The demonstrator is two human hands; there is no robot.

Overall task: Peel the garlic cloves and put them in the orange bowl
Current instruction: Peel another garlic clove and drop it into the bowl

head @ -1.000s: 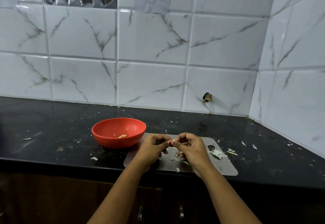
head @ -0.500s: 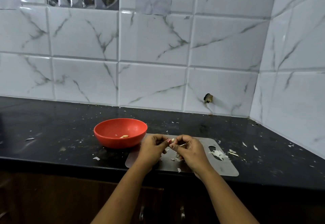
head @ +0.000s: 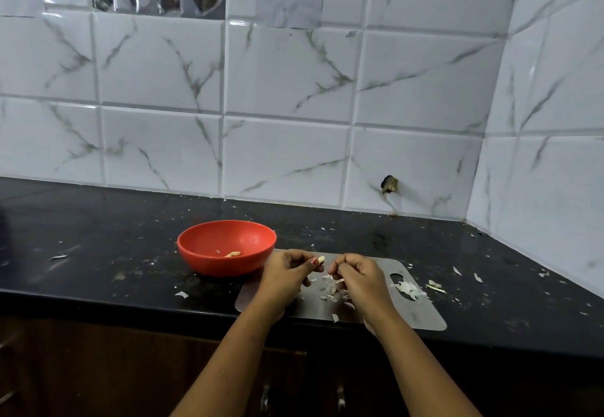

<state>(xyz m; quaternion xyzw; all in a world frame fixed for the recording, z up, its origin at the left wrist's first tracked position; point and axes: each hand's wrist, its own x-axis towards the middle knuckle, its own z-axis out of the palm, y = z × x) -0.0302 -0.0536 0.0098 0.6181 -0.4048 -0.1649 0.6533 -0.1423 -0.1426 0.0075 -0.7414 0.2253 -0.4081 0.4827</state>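
The orange bowl point(head: 196, 250) stands on the black counter with one peeled clove point(head: 234, 254) lying inside. Just right of it, over the steel cutting board point(head: 425, 318), my left hand point(head: 286, 274) pinches a pale garlic clove point(head: 321, 259) at its fingertips. My right hand point(head: 361, 277) hovers a small gap to the right, fingers curled and pinching a thin strip of peel point(head: 339, 281). Several bits of garlic skin point(head: 328, 290) lie on the board between and below both hands.
A small heap of skins point(head: 407, 287) sits at the board's handle hole, with more scraps point(head: 434, 286) on the counter point(head: 98, 246) beyond it. White tiled walls close off the back and right side. The counter's front edge runs just under my wrists.
My hands were joined on the clove; now they have drawn apart. The left keeps the clove, the right has come away with a strip of peel.
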